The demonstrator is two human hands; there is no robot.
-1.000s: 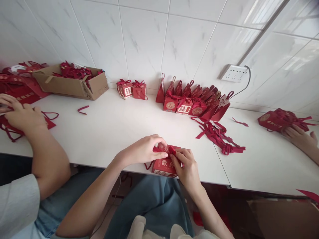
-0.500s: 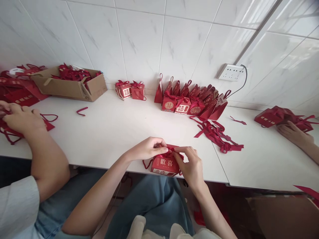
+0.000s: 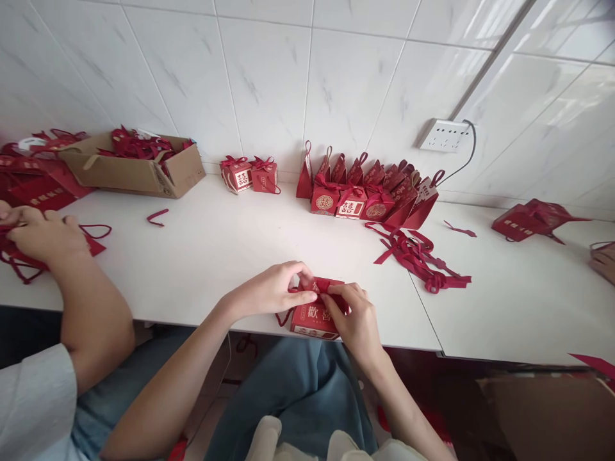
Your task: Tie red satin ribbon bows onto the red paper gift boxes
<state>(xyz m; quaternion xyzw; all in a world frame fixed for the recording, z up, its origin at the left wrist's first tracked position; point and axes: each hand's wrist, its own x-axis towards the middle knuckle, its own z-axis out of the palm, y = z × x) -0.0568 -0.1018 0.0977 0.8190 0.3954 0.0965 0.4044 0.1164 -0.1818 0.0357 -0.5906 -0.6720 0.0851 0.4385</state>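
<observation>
A small red gift box with gold characters lies at the table's front edge. A dark red ribbon crosses its top, and a twisted red cord loops out at its left. My right hand pinches the ribbon between thumb and fingers at the top of the box. From the left, my left hand bends its fingers around the same ribbon, its thumb close to my right fingertips. The left fingertips are slightly blurred, and my fingers partly hide the knot.
Several red boxes stand by the wall, with loose ribbons before them. Two more boxes sit left of these, beside a carton of ribbons. A co-worker's hands hold a red item at left; another person's hand shows at right.
My fingers have shifted slightly left over the ribbon, and my left fingers have opened a little. At right, the other person's hand has left the red box and moved to the frame's edge.
</observation>
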